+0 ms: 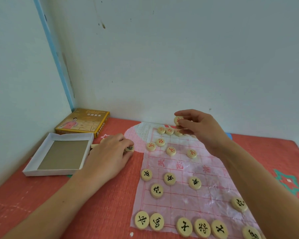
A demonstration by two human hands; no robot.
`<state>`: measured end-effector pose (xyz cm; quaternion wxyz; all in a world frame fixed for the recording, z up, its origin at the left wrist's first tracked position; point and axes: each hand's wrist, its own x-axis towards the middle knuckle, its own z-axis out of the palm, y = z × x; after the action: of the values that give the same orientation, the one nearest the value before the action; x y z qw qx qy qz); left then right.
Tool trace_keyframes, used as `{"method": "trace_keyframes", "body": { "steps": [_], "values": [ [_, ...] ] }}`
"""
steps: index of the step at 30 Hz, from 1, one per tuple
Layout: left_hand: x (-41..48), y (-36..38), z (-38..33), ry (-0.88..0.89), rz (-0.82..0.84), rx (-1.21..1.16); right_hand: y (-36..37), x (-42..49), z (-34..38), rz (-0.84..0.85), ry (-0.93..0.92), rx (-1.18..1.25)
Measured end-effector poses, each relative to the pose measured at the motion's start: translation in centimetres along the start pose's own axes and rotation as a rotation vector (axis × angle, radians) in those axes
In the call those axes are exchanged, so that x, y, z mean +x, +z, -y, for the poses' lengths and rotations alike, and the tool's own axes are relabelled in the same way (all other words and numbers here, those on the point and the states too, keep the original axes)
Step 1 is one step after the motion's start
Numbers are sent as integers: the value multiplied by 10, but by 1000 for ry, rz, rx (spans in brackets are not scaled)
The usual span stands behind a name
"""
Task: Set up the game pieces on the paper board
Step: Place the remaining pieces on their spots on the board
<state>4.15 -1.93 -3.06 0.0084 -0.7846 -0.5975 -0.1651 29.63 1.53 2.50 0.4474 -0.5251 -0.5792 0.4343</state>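
The paper board (179, 197) is lying on a red patterned cover (76, 204), with its far edge just beside the wall (179, 66). Red-lettered pieces (170, 151) are sitting in its far rows and black-lettered pieces (169, 178) in its near rows. Over the board's far edge, the right hand (202, 128) is pinching a red disc (178, 120) between thumb and fingers. Just left of the board, the left hand (110, 152) is curling its fingers round a black disc (129, 148) on the cover. Farther left, an open white tray (33, 169) and a yellow game box (83, 123) are crowding the corner. The board's middle band is lying open.
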Motion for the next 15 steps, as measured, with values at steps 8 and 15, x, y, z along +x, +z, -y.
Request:
{"method": "trace_keyframes", "body": {
  "steps": [8, 15],
  "values": [
    [11, 4, -2, -5, -29, -44, 13, 15, -5, -10, -36, -310],
    [10, 4, 2, -38, -36, -110, 38, 48, -7, 14, -166, -711]
  ]
}}
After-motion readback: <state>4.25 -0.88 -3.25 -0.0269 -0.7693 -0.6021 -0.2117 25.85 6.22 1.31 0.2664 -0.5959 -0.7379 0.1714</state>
